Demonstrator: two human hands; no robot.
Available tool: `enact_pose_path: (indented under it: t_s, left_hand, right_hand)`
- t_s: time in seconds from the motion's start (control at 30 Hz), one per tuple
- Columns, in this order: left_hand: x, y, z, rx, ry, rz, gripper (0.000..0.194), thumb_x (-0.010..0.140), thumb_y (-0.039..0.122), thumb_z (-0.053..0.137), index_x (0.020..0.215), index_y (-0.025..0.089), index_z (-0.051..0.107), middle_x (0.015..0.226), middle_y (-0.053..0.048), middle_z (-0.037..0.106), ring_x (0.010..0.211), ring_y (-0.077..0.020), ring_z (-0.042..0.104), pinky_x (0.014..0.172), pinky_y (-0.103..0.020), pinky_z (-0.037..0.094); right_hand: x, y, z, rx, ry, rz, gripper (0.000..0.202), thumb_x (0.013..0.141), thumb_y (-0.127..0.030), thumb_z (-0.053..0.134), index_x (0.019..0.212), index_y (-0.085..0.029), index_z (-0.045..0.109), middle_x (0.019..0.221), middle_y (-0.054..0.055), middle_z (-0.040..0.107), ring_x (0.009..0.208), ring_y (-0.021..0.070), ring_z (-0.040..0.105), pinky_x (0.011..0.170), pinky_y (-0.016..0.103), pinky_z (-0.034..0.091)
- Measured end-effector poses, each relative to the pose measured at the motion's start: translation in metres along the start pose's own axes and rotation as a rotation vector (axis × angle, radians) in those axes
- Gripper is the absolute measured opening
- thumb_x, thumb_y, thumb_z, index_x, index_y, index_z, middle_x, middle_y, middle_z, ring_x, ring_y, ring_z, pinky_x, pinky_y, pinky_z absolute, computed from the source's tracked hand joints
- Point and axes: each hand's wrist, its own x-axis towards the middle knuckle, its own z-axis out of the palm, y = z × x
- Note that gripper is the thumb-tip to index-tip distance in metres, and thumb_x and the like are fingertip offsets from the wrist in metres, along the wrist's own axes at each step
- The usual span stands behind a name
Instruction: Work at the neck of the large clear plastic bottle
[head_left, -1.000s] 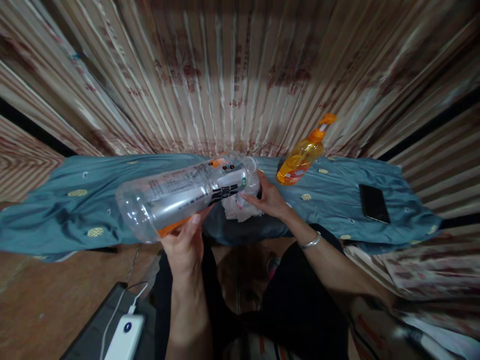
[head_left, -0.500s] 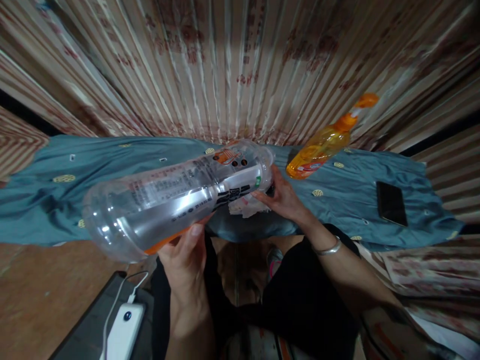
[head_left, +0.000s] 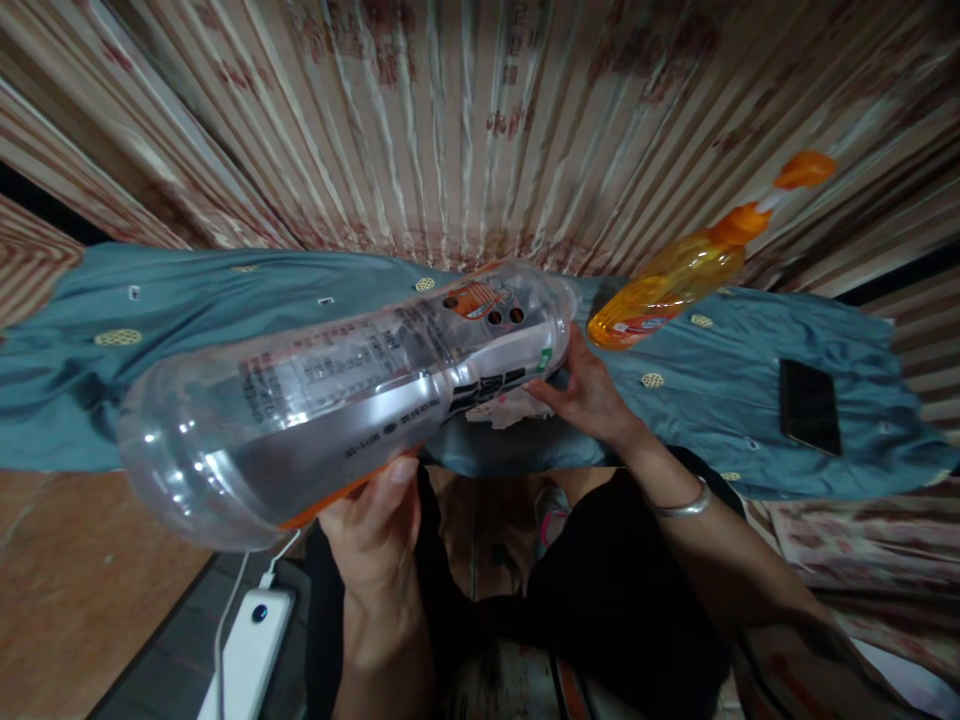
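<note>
A large clear plastic bottle with a silver and orange label lies tilted across my view, its base at the left and its narrower end at the upper right. My left hand grips its underside near the middle, thumb along the orange edge. At the narrower end, my right hand is wrapped round the bottle, with some fingers hidden behind it. Below that end, a pale crumpled item is partly covered by the bottle. An orange spray bottle with yellow liquid stands to the right of my right hand.
A teal patterned cloth covers the narrow surface ahead. On its right side lies a black phone-like object. A white power bank with a cable sits at the lower left. A pleated curtain hangs behind.
The clear bottle appears larger and nearer, its base further left and its narrow end further right. My right hand has shifted slightly right with it. The spray bottle and phone-like object also appear further right.
</note>
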Motion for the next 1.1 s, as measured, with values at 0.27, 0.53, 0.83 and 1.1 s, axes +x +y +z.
enact_pose_path:
  t_s: [0.27,0.53,0.83,1.1]
  left_hand:
    - [0.002,0.0,-0.001,-0.012,-0.012,0.012,0.042,0.064,0.038,0.091,0.103,0.039,0.074,0.128,0.003,0.069,0.128,-0.0329,0.06,0.087,-0.043,0.065]
    - [0.003,-0.001,-0.002,-0.007,0.001,0.017,0.047,0.064,0.037,0.091,0.108,0.04,0.075,0.117,0.002,0.074,0.112,-0.0283,0.07,0.091,-0.047,0.062]
    - [0.008,-0.002,0.002,-0.087,0.05,0.007,0.063,0.055,0.031,0.095,0.114,0.032,0.074,0.103,-0.002,0.077,0.083,-0.0217,0.074,0.084,-0.045,0.064]
    - [0.012,-0.003,-0.002,-0.075,-0.011,0.035,0.048,0.06,0.028,0.092,0.105,0.028,0.075,0.095,-0.003,0.076,0.09,-0.0238,0.073,0.084,-0.049,0.063]
  right_hand:
    - [0.001,0.001,0.0,0.027,-0.005,0.012,0.085,0.083,-0.062,0.069,0.15,-0.021,0.036,0.135,0.014,0.061,0.119,0.0347,0.063,0.103,0.054,0.053]
    - [0.004,-0.001,0.0,0.039,-0.027,0.029,0.086,0.082,-0.059,0.072,0.15,-0.021,0.037,0.133,0.013,0.064,0.116,0.0349,0.065,0.098,0.051,0.055]
    - [0.007,0.004,0.003,0.01,0.003,-0.018,0.085,0.081,-0.055,0.073,0.149,-0.017,0.038,0.134,0.015,0.064,0.116,0.0347,0.065,0.1,0.05,0.054]
    - [0.01,0.007,0.005,0.029,-0.014,-0.052,0.085,0.082,-0.051,0.072,0.151,-0.018,0.035,0.137,0.015,0.063,0.114,0.0345,0.068,0.096,0.049,0.056]
